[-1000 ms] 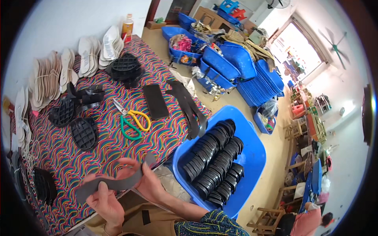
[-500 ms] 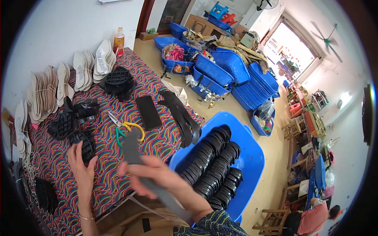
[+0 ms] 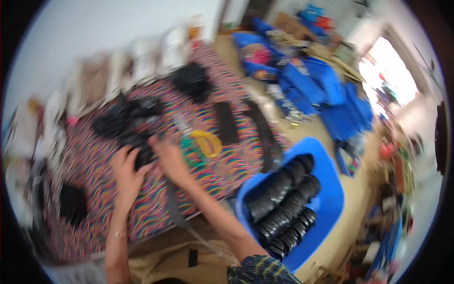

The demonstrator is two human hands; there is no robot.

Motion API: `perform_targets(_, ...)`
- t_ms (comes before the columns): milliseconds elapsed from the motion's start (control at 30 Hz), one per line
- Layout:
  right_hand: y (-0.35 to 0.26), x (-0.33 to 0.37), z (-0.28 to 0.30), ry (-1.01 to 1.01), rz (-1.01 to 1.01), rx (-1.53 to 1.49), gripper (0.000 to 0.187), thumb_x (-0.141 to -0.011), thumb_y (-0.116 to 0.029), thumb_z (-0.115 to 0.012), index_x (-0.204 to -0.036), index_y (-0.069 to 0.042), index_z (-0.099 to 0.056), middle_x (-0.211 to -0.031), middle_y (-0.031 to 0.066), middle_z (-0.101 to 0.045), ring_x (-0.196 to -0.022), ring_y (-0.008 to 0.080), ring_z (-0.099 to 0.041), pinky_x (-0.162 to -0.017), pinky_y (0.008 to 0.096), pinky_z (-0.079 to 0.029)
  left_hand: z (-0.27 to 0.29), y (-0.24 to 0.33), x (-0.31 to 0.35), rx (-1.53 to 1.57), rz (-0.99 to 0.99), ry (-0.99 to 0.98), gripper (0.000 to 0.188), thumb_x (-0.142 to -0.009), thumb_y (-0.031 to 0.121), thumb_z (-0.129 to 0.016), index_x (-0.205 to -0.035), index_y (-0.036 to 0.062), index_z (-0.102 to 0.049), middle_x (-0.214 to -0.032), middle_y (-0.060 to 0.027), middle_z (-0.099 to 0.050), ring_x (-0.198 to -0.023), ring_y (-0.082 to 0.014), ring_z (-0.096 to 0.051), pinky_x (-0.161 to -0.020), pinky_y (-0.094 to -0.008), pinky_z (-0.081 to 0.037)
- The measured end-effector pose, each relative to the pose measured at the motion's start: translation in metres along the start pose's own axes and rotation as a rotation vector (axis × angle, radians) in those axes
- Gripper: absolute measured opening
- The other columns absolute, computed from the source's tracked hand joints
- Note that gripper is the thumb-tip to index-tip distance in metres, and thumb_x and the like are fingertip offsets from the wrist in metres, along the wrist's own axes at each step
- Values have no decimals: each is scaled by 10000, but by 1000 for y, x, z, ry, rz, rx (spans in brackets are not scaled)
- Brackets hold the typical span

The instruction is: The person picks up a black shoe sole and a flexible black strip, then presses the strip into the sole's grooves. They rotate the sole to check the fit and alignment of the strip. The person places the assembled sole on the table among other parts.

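Motion blurs this moment. My left hand (image 3: pixel 126 171) curls its fingers and thumb around a black moulded piece (image 3: pixel 142 154), whose underside showed a grid before. My right hand (image 3: pixel 171 160) reaches to the same piece from the right, its fingertips close against it. A long dark grey strip (image 3: pixel 174 206) hangs beneath the right hand and seems held in it; the upper end is hidden. More black moulded pieces (image 3: pixel 111 122) lie just beyond. Right of my hands are snips with yellow handles (image 3: pixel 206 143) and a tool with green handles (image 3: pixel 190 154).
Bundles of pale insoles (image 3: pixel 144 59) lean against the wall. A black block (image 3: pixel 227 123) and black strips (image 3: pixel 262 132) lie on the patterned tablecloth (image 3: pixel 227 168). A blue tub (image 3: pixel 326 189) with rows of black curved pieces stands at the table's right edge. Blue bins (image 3: pixel 302 87) fill the floor beyond.
My view has swung, shifting the scene rightward. My right hand has moved in beside the left with the grey strip lowered. My left hand has closed around the black piece.
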State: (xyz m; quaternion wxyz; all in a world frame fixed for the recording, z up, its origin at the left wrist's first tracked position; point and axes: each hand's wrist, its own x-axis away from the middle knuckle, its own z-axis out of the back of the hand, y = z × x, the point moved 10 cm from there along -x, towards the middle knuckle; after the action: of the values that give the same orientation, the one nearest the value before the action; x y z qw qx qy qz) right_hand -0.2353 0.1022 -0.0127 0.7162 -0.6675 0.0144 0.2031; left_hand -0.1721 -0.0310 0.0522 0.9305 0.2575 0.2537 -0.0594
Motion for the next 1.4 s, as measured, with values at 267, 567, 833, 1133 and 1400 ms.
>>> perform_targets(267, -4, -5, -8, 32, -240, 214, 357, -962, -136, -506, -1281, 23, -512, -1087, 314, -616, -954, 450, -625, -784, 475, -479, 21, -8, -1, 18, 24, 53, 463, -674, 274, -802, -1054, 33, -694, -1124, -135, -594, -1071, -330, -511, -947, -443, -377)
perform_targets(567, -19, -3, -16, -1, -242, 303, 348, -998, -159, -459, -1317, -21, -475, -1060, 292, -639, -944, 436, -641, -720, 464, -497, 24, -7, 3, -11, -31, 141, 269, -778, 251, -719, -949, 44, -732, -1039, -138, -687, -993, -291, -575, -921, -421, -396)
perform_targets(833, -25, -3, -14, 1, -278, 325, 337, -1020, -164, -446, -1301, -3, -537, -609, 109, -615, -453, 148, -615, -398, 277, -499, 60, -77, -18, 614, 542, 318, 322, -932, 287, -649, -837, -12, -722, -683, 74, -503, -634, -25, -392, -561, -227, -329)
perform_targets(1133, -22, 1, -19, -45, -365, 337, 389, -1009, -178, -418, -1391, -107, -445, -732, 280, -620, -584, 367, -646, -514, 450, -465, 64, -159, 8, 1182, 756, 712, 276, -959, 278, -611, -864, 28, -681, -794, 8, -662, -733, -83, -579, -714, -247, -453)
perform_targets(1400, -13, 4, -13, 57, -428, -30, 340, -1001, -195, -483, -1273, -15, -582, -786, 101, -677, -450, 129, -588, -402, 258, -472, 153, -58, 40, 607, 452, 660, 236, -969, 195, -562, -969, -20, -659, -898, -48, -654, -742, -122, -566, -742, -277, -449)
